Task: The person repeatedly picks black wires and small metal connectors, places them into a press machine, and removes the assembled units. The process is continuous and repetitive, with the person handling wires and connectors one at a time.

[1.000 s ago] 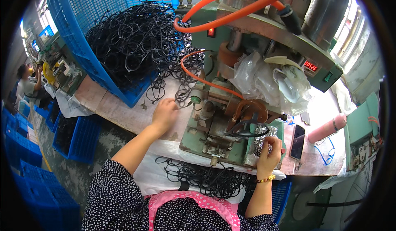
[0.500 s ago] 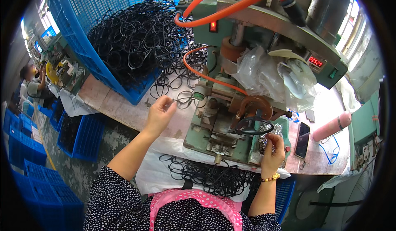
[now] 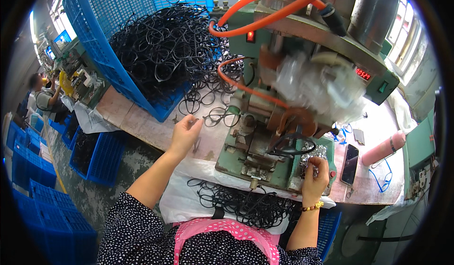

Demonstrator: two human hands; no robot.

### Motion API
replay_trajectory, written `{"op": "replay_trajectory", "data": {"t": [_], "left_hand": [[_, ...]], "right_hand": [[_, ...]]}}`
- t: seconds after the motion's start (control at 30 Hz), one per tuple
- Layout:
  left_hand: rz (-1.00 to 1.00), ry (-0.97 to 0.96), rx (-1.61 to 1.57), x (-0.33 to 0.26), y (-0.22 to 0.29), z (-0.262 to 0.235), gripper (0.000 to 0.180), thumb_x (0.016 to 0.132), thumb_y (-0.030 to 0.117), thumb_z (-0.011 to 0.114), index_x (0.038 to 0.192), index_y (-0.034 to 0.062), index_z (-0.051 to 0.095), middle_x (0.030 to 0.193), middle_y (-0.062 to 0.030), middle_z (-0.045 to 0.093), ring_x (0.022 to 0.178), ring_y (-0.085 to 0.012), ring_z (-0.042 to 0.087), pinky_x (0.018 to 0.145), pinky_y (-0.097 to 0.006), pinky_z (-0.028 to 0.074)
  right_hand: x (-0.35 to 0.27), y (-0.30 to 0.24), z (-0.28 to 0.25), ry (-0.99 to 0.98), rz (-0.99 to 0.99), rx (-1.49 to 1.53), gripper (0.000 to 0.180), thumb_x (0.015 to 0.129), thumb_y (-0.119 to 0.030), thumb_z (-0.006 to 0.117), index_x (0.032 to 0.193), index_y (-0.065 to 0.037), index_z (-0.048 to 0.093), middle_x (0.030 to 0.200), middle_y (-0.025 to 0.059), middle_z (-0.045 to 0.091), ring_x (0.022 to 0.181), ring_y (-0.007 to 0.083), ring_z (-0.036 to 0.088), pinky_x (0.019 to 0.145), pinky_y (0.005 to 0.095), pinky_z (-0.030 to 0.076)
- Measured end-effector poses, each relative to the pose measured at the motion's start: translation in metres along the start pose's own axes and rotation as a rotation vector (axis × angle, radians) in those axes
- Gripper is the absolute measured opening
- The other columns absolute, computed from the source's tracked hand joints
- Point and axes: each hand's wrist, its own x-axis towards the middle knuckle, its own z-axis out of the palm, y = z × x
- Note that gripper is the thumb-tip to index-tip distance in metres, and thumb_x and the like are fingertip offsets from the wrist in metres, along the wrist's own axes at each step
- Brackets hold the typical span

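Note:
My left hand (image 3: 186, 133) is raised over the table left of the press, its thumb and fingers closed at the edge of a thin black eyeglass frame (image 3: 221, 117). Another black frame (image 3: 294, 144) sits on the fixture of the green press (image 3: 255, 142). Just below it, my right hand (image 3: 315, 180) has its fingertips pinched together at a green tray (image 3: 295, 170) of small shiny metal pieces (image 3: 319, 152). Whatever those fingertips hold is too small to make out. Plastic film (image 3: 312, 83) around the press head is blurred.
A large blue basket (image 3: 137, 95) heaped with black frames (image 3: 165, 52) stands back left, some spilling onto the table. More frames (image 3: 241, 203) lie on white cloth before me. A phone (image 3: 350, 165) and pink bottle (image 3: 384, 148) are at right. Another person (image 3: 45, 95) is far left.
The view has shifted slightly, moving the scene right. The press head and its plastic film are now smeared by motion. Both hands stay in nearly the same places, fingers still closed.

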Motion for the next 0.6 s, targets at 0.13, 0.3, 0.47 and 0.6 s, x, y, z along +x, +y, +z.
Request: {"op": "replay_trajectory", "data": {"t": [0.13,0.3,0.47,0.6], "left_hand": [[0.236,0.092,0.134,-0.009,-0.025,0.001,0.018,0.097,0.012,0.065,0.087,0.0061,0.051,0.078,0.0022,0.051,0.068,-0.0068,0.044,0.06,-0.024,0.037],[0.318,0.154,0.358,-0.023,-0.048,-0.015,0.016,0.096,0.013,0.064,0.093,0.0014,0.053,0.086,-0.0123,0.062,0.074,-0.0222,0.059,0.065,-0.035,0.046],[0.371,0.125,0.747,-0.032,-0.044,-0.026,0.019,0.096,0.023,0.068,0.101,0.005,0.061,0.073,-0.0133,0.064,0.066,-0.0331,0.063,0.06,-0.04,0.048],[0.234,0.078,0.489,-0.035,-0.003,-0.021,0.026,0.106,0.028,0.056,0.097,0.0049,0.065,0.06,0.001,0.054,0.057,-0.0083,0.054,0.052,-0.027,0.042]], "right_hand": [[0.002,-0.002,-0.004,-0.014,-0.071,-0.025,0.011,0.086,0.007,0.062,0.093,-0.001,0.063,0.091,0.0119,0.062,0.086,0.0293,0.062,0.077,0.0369,0.05],[0.003,-0.001,-0.003,0.001,-0.081,-0.015,0.011,0.083,0.008,0.061,0.09,-0.001,0.061,0.093,0.0132,0.06,0.086,0.0298,0.06,0.076,0.0371,0.049],[0.005,-0.006,-0.005,0.022,-0.065,0.009,0.014,0.084,0.009,0.06,0.092,-0.001,0.063,0.093,0.012,0.061,0.086,0.0272,0.061,0.077,0.0341,0.049],[0.01,-0.037,-0.004,0.009,0.098,0.289,0.015,0.087,0.009,0.063,0.098,-0.001,0.064,0.093,0.0068,0.063,0.088,0.0176,0.061,0.081,0.0297,0.048]]}}
